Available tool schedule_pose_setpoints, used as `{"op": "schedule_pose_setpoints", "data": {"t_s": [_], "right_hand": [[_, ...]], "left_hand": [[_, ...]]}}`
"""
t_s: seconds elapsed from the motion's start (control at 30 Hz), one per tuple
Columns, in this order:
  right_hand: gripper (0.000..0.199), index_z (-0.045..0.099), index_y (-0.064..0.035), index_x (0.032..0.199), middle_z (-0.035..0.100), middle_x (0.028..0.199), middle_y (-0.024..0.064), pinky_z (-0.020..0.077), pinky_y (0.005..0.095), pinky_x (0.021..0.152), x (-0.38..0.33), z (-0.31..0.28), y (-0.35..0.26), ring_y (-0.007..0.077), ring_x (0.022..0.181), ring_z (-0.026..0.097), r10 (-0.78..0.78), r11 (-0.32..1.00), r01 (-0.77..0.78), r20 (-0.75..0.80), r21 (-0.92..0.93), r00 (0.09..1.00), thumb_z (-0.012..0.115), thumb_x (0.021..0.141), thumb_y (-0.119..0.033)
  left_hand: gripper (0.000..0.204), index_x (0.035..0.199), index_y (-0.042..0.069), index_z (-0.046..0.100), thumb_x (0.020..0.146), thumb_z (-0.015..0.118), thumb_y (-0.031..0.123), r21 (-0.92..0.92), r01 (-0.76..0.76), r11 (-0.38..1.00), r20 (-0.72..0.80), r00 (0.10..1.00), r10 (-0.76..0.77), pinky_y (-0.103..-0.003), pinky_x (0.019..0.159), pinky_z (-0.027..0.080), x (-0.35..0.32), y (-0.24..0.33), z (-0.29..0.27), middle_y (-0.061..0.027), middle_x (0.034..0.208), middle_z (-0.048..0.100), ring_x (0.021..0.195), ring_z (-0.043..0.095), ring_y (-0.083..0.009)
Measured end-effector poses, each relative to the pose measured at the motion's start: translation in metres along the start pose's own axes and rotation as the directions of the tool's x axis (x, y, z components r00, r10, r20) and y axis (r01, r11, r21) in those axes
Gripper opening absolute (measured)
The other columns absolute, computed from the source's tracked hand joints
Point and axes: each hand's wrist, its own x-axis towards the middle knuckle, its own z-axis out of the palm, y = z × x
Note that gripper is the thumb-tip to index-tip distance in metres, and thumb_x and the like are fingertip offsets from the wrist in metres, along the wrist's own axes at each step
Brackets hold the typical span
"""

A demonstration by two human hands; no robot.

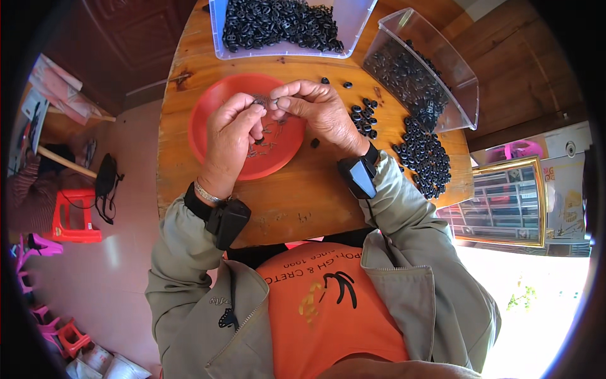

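Both my hands are raised close together above a red plastic basin (199, 120). Thumb and fingers of my left hand (232, 129) pinch a small black plastic piece (259, 102). Just beside it, my right hand (315, 112) has its thumb and forefinger pressed together on a tiny silvery piece (274, 101), too small to make out well. Thin metal pieces (271, 142) lie loose in the basin under my hands, partly hidden by them. A single black part (315, 143) rests on the wood by the basin's right side.
Wooden table (297, 208) before me. A clear bin (284, 54) of black oval rings stands at the far side; another clear bin (464, 82) with black parts sits far right. Black parts lie in a small group (364, 118) and a larger heap (424, 158). A red stool (79, 235) stands left.
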Motion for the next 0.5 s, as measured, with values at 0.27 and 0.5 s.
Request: {"op": "schedule_pose_setpoints", "data": {"t_s": [0.27, 0.5], "right_hand": [[0.015, 0.065, 0.001, 0.103, 0.067, 0.091, 0.005, 0.0516, 0.0248, 0.078, -0.0026, 0.0025, -0.0047, 0.0102, 0.082, 0.062, 0.0, 0.996, 0.002, 0.023, -0.088, 1.0, 0.06, 0.09, -0.005], [0.01, 0.063, 0.0007, 0.098, 0.064, 0.086, 0.0017, 0.0497, 0.0237, 0.075, -0.0018, 0.0028, 0.0001, 0.0083, 0.08, 0.059, -0.098, 0.952, 0.088, -0.018, -0.293, 0.995, 0.059, 0.091, -0.006]], "left_hand": [[0.017, 0.08, 0.003, 0.06, 0.09, 0.054, 0.016, 0.07, -0.014, 0.997, 0.023, 1.0, 0.012, -0.021, 0.05, 0.035, -0.0008, -0.0005, 0.0034, 0.0018, 0.062, 0.051, 0.055, 0.045, -0.0047], [0.015, 0.08, 0.004, 0.058, 0.09, 0.054, 0.014, 0.005, -0.016, 1.0, -0.035, 0.999, 0.016, -0.02, 0.051, 0.037, 0.002, 0.0038, -0.0039, 0.0014, 0.064, 0.053, 0.057, 0.048, -0.0052]]}}
